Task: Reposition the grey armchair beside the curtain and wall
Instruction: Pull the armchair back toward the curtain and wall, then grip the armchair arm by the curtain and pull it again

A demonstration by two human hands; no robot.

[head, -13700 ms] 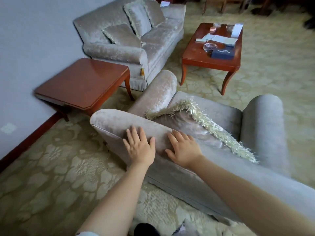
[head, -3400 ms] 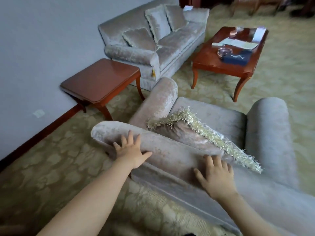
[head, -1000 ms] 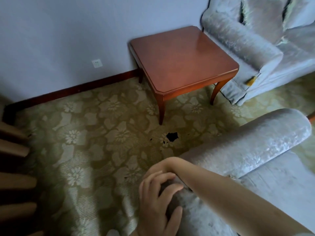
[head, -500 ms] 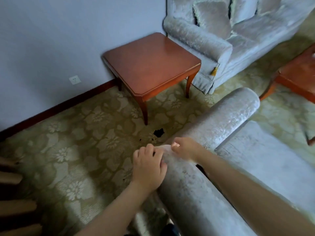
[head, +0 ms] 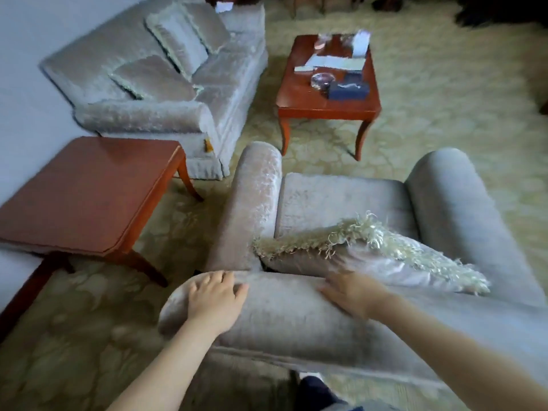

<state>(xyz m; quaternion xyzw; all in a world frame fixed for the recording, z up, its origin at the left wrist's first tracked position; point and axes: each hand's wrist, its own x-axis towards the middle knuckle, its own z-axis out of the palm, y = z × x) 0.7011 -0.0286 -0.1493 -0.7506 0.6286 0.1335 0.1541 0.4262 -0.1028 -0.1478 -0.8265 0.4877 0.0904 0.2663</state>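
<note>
Left hand [head: 215, 301] rests flat on a backrest corner of the grey armchair [head: 290, 317]; right hand [head: 353, 295], blurred, seemingly flat, now lies farther along.

Side table [head: 83, 191] left of armchair [head: 341, 200]

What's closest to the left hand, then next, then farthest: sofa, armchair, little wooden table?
1. Armchair: the left hand rests on its back.
2. Little wooden table: to the left.
3. Sofa: far left, beyond the table.
</note>
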